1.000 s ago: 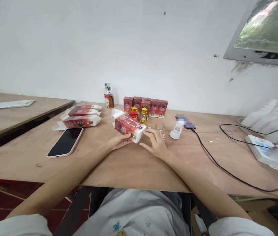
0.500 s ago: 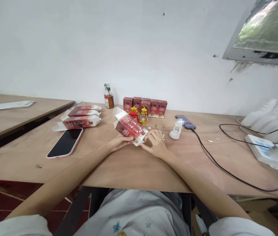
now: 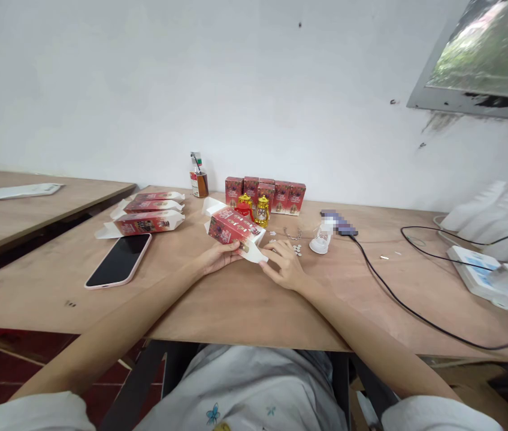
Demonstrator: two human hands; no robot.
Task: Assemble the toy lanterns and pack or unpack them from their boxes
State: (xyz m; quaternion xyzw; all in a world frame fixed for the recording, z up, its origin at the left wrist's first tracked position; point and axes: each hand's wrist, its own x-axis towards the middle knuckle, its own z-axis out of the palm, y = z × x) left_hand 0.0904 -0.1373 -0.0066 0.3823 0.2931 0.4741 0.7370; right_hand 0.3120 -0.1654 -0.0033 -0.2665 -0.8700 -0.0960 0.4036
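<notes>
A red printed cardboard box (image 3: 231,227) with white flaps folded out at both ends is tilted above the table, its near end toward me. My left hand (image 3: 218,257) is closed around its lower side, thumb on the printed face. The fingers of my right hand (image 3: 286,266) pinch the white flap at the box's right end. Behind the box stand two small gold lanterns (image 3: 262,211) and a red piece (image 3: 244,209) partly covered by it. Small white discs (image 3: 298,249) and fine chains (image 3: 293,233) lie just beyond my right hand.
Several closed red boxes (image 3: 290,197) line the wall beside a bottle (image 3: 199,179). Open-flapped boxes (image 3: 148,222) and a phone (image 3: 119,261) lie at left. A clear white-based lantern part (image 3: 320,242), a purple phone (image 3: 344,224), a black cable (image 3: 398,302) and a power strip (image 3: 496,278) are at right.
The box has shifted slightly left and rolled in my left hand. The flap at its right end now sticks out toward me, with my right fingers on it.
</notes>
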